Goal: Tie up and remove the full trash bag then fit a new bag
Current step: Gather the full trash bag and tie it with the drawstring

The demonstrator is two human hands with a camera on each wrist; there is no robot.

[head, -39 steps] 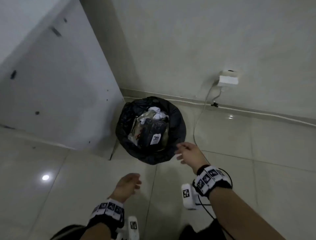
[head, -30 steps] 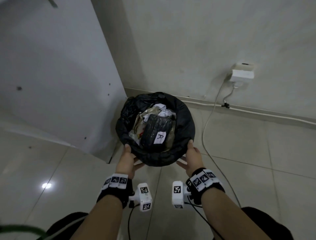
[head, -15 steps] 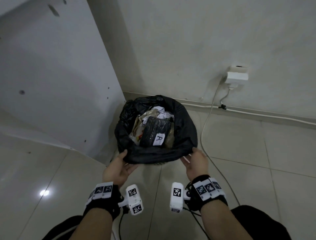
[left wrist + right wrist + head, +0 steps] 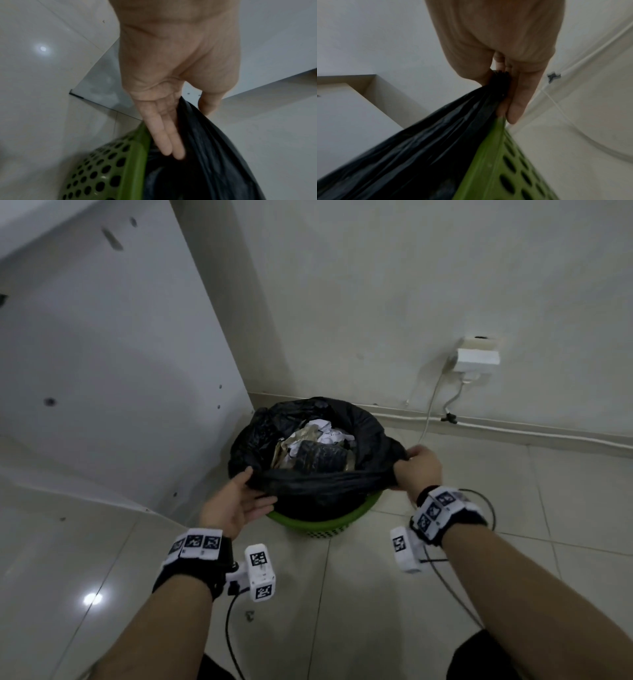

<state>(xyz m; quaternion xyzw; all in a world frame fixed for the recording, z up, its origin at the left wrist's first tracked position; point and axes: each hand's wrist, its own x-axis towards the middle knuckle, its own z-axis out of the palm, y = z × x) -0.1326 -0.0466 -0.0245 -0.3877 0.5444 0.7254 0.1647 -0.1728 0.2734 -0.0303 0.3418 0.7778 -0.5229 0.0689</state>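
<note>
Black plastic is what I am holding: the full trash bag sits in a green bin on the tiled floor, in the corner beside a white cabinet and in front of the wall.

My right hand is at the right side of the bin. Its fingers are curled around a bunched bit of the bag's edge and squeeze it tight. The plastic runs in a stretched band from that hand across the near side of the bin.

My left hand is at the left side of the bin, palm up. Its fingers are straight and pressed together, and they lie under the bag's edge, just above the bin's green rim. My thumb sits on top of the plastic, so the edge is between thumb and fingers.

On the near side of the bin, the bag's edge is off the rim, and the green rim with its holes shows below it. Inside the bag I see crumpled white paper and a dark packet.

On the wall to the right of the bin is a white socket box. A thin cable hangs from it down to the floor.
</note>
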